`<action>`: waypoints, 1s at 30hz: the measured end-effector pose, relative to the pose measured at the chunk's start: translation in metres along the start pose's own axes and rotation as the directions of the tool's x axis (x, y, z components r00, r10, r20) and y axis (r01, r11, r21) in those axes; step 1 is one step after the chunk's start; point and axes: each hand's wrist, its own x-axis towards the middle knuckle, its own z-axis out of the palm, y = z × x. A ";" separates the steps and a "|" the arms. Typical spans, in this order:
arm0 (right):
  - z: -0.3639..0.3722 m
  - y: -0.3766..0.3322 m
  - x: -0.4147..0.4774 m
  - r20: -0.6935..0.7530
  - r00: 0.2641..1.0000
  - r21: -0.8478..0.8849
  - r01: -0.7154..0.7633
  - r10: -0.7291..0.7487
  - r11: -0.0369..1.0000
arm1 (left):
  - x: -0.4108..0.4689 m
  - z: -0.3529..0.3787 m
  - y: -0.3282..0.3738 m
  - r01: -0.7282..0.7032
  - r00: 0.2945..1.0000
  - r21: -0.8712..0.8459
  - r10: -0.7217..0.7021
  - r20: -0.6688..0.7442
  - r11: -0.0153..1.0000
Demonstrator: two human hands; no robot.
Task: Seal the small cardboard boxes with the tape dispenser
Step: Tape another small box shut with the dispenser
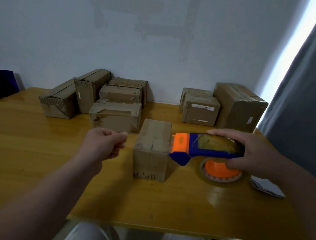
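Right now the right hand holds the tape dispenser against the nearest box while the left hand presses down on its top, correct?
Not the left hand: the head view shows it off the nearest box, beside it with fingers curled, holding nothing. The right hand does hold the tape dispenser against that box.

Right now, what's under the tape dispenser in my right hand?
A tape roll with an orange core, on the table. The tape dispenser and your right hand cover its far part.

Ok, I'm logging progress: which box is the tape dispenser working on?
The lone box nearest the person; the tape dispenser meets its right edge. The other boxes sit grouped at the back.
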 end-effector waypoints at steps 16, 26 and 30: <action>0.004 0.016 0.006 0.076 0.995 -0.008 -0.059 0.060 0.998 | 0.002 0.020 -0.036 0.059 0.991 -0.030 -0.062 -0.116 0.998; 0.025 0.024 0.009 0.139 0.985 0.050 -0.110 0.102 0.993 | 0.003 0.020 -0.041 0.121 0.993 -0.008 -0.121 -0.013 0.993; 0.026 0.026 0.008 0.133 0.985 0.050 -0.121 0.114 0.991 | 0.000 0.021 -0.038 0.087 0.996 0.089 -0.086 -0.017 0.992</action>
